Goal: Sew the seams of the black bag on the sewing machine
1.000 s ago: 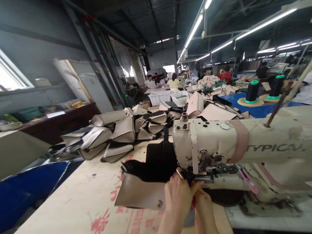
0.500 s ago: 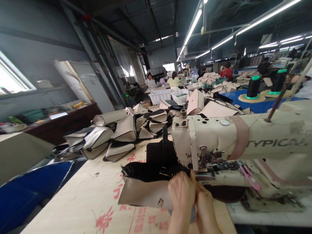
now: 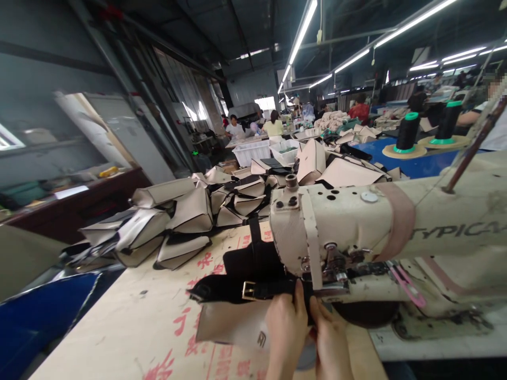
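A beige and black handbag [image 3: 229, 322] lies on the wooden table at the sewing machine's [image 3: 348, 211] left end. Its beige panel carries a small metal clasp, and a black strap with a gold-coloured buckle [image 3: 249, 290] runs across its black part. My left hand [image 3: 287, 319] is closed on the bag's edge, index finger pointing up along the strap. Close beside it, my right hand [image 3: 328, 332] pinches the same edge just below the machine's needle area. The fingertips of both hands are partly hidden by the black material.
Several beige and black bags [image 3: 194, 208] are heaped behind the table [image 3: 130, 316]. Black thread cones [image 3: 407, 132] stand at the right beyond the machine. A pink-handled tool [image 3: 412, 287] rests against the machine. White bins [image 3: 251, 153] and other people are farther back.
The handbag's edge and strap have turned, so the buckle now shows plainly. My hands have spread slightly apart, and the camera view has swung a little to the right.
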`<state>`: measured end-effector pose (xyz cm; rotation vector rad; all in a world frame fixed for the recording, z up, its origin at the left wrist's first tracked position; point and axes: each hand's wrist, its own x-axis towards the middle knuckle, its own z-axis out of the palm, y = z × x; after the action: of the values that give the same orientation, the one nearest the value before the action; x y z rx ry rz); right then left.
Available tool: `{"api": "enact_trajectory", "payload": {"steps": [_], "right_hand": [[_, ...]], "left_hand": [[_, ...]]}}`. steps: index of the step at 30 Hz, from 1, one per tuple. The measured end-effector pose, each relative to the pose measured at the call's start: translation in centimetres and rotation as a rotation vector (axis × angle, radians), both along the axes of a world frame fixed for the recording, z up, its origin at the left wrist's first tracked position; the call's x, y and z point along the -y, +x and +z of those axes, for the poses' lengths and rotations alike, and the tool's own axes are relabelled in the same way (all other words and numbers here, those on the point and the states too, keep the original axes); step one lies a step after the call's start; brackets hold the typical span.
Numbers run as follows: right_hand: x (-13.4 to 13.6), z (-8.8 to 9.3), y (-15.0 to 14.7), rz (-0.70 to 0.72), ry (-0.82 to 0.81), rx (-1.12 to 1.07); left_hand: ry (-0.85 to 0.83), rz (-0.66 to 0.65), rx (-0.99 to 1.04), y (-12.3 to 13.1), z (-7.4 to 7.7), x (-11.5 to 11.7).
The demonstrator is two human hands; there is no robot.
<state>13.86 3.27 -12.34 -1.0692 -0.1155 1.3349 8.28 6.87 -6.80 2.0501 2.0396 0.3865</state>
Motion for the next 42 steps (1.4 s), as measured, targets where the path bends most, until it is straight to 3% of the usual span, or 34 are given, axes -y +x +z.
{"api": "enact_trajectory", "payload": {"steps": [7,14,22,32,42], "right_hand": [[-0.6,-0.1,0.1,-0.085,-0.049,0.125],[-0.4,-0.6,0.2,-0.009,-0.053,0.018],[-0.3,-0.5,0.4,-0.047,-0.055,0.058],[-0.5,-0.4,0.0,-0.099,-0.055,0.015],[-0.6,0.5,-0.2,-0.154,-0.086,-0.022]], "left_hand": [[-0.008,-0.040,0.059,-0.1,-0.1,-0.5],[-0.021,-0.056,0.045,-0.3,-0.1,-0.5],[-0.038,-0.017,0.006,-0.1,0.4,-0.2],[-0.017,-0.016,-0.012,-0.1,0.0,-0.3],[-0.077,-0.024,-0.008,0.1,1.4,-0.2]]}}
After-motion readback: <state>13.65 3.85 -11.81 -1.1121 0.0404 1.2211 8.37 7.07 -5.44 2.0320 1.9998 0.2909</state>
